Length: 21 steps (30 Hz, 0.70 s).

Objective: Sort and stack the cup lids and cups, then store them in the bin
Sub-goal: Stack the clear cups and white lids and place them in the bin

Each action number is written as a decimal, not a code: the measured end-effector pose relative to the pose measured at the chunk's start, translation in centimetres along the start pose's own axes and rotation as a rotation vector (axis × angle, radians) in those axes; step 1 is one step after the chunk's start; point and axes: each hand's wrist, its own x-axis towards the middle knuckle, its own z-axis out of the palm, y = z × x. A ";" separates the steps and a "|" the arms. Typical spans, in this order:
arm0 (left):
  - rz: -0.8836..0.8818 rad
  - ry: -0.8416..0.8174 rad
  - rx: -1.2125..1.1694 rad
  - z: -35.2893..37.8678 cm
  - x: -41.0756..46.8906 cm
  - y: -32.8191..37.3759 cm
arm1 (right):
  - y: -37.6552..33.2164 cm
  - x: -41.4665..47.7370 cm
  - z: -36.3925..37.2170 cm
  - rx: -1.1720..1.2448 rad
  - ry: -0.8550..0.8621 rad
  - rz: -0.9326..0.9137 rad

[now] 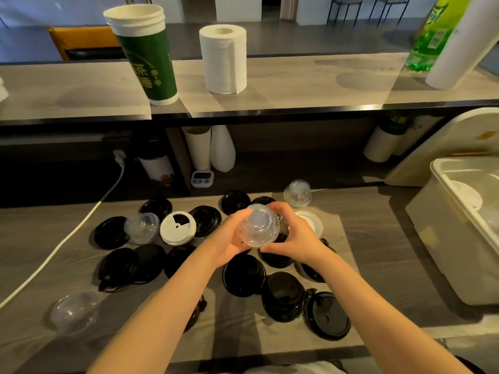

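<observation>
Nearest you, the counter (378, 252) ends in a front edge along the bottom of the frame. A loose dome lid (74, 310) lies alone at lower left with bare wood around it. Black flat lids (244, 275) crowd the middle, several overlapping, and the lower-right one is near the front edge. Above them, at centre, your left hand (229, 238) and right hand (294, 236) both curl their fingers round a clear dome lid (259, 226), held off the counter between them. Left of your hands a white lid (177, 228) sits just beside a second dome (141, 228). A far dome (298, 193) stands beyond your right hand. A bare strip of counter separates the lids from the white bin (437, 238) at the right edge. A white cable (67, 238) crosses the left side. On the upper shelf stand stacked green cups (143, 49) and a paper towel roll (223, 59).
</observation>
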 end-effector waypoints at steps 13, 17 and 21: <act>0.127 0.424 -0.032 -0.4 4.8 1.9 | 7.1 5.9 -4.5 -0.382 0.202 0.223; 0.165 0.483 -0.088 -0.6 6.3 2.5 | 9.3 9.5 -5.9 -0.509 0.196 0.367; 0.189 0.506 -0.094 -0.3 7.1 3.0 | 11.0 11.9 -5.8 -0.526 0.076 0.463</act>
